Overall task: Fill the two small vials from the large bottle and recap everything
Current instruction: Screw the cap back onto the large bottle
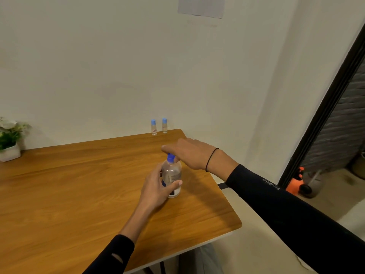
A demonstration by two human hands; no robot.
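**Both hands on big bottle, vials capped at back**

While the left hand [158, 189] wraps fingers and thumb round the large bottle [172, 176] at frame centre, the right hand [189, 153] sits over its blue cap [170, 157]; fingers curl down onto the cap, exact pinch hidden. Bottle stands upright on the wooden table [79, 184]. Two small vials [159, 126], blue caps on, stand side by side at the table's far edge, upper centre, by the wall. Potted plant [8, 138] far left.
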